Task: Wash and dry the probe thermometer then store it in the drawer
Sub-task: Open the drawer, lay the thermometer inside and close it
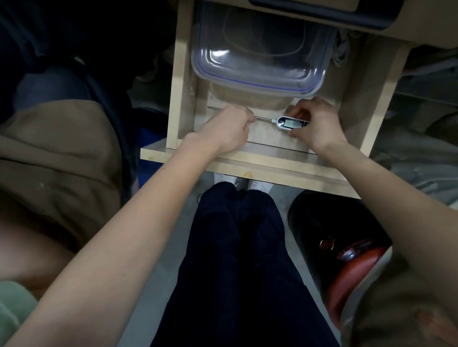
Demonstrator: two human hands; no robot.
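The probe thermometer [290, 123] has a white head with a small grey screen and a thin metal probe pointing left. It lies low inside the open wooden drawer [178, 94], near the drawer's front. My right hand [315, 125] grips the white head. My left hand [229, 130] is closed around the metal probe; the probe's far tip pokes out to the left of that hand.
A clear plastic container [261, 52] with a blue-edged lid fills the back of the drawer. Above it is a closed drawer front with a dark handle [323, 4]. My legs in dark trousers [244, 255] stand below. A dark red round object [347, 257] sits on the floor at the right.
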